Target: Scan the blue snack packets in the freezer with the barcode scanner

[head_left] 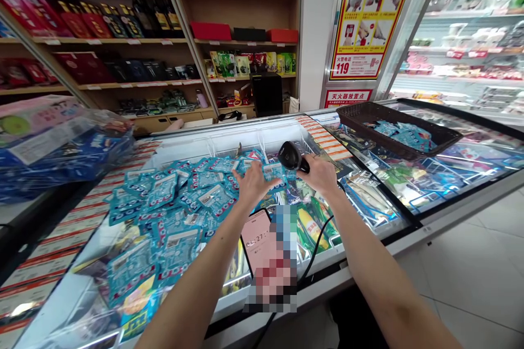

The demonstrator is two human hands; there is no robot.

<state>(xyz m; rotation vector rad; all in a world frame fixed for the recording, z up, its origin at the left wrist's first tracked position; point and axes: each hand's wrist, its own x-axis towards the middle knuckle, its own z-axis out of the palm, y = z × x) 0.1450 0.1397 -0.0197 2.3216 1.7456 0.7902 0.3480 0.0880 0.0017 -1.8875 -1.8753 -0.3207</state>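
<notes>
My right hand (321, 174) grips the handle of a black barcode scanner (290, 156), its head turned to the left. My left hand (254, 184) hovers over or rests on the pile with fingers and thumb spread. Near its thumb lies a small blue packet (271, 172); whether they touch I cannot tell. Many more blue packets (216, 198) are heaped to the left on the freezer's glass top (319, 196). Between my forearms lies a phone (257, 234) showing a timer, partly covered by a blurred patch. A black cable (316, 245) runs down beside it.
A dark brown basket (444, 144) with several blue packets stands at the right on the freezer. Plastic-wrapped boxes (61, 142) sit at the left edge. Shelves (241, 41) of boxes and bottles stand behind, with a black box-like object (267, 94) before them.
</notes>
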